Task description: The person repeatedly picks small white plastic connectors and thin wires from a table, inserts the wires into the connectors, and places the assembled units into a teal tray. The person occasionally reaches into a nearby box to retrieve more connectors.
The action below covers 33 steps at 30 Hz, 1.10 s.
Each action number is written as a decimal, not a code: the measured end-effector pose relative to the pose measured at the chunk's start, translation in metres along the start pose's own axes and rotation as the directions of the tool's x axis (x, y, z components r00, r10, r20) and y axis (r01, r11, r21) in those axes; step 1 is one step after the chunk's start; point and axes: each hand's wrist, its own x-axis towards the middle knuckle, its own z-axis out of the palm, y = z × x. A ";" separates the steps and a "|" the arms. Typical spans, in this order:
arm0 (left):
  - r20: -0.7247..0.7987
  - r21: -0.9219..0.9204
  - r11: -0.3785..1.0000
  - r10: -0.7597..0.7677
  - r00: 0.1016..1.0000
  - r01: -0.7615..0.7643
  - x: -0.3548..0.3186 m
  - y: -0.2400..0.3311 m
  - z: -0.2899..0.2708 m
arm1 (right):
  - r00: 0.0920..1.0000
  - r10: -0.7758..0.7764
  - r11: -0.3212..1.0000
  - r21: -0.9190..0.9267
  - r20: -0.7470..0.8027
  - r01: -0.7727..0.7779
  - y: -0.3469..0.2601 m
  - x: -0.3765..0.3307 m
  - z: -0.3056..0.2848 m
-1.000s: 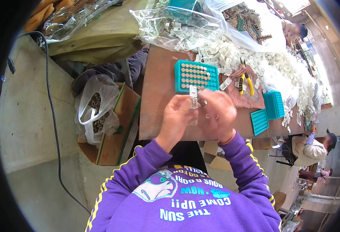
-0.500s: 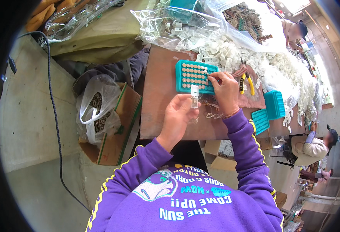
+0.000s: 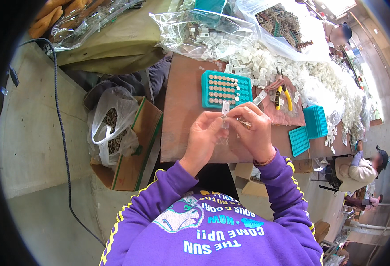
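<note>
Between thumb and fingers, my left hand point(image 3: 203, 136) grips a small clear-and-white plastic case point(image 3: 225, 109), held upright. My right hand point(image 3: 253, 129) meets it from the right, thumb and forefinger pinched against the case's side. Whatever sits in that pinch is too small and covered to make out. Just beyond both hands lies a teal tray point(image 3: 204, 101) with rows of small round holes. Silvery-pink discs point(image 3: 221, 83) fill most of its left part, while holes at the right show bare teal.
Yellow-and-black pliers point(image 3: 285, 95) rest on a pink cloth point(image 3: 296, 116). Loose clear plastic cases point(image 3: 288, 66) heap along the far side. Teal trays point(image 3: 315, 120) stand at right. A cardboard box point(image 3: 144, 142) with a plastic bag point(image 3: 104, 133) is at left. Other people work far right.
My right hand has left the tray and come down and left to the plastic case. My left hand has shifted slightly rightward, still holding the case.
</note>
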 end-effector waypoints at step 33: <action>0.174 -0.134 0.947 -0.268 0.948 0.292 -0.011 0.012 0.027 | 0.954 -0.025 0.999 -0.043 -0.297 0.013 -0.011 -0.028 0.000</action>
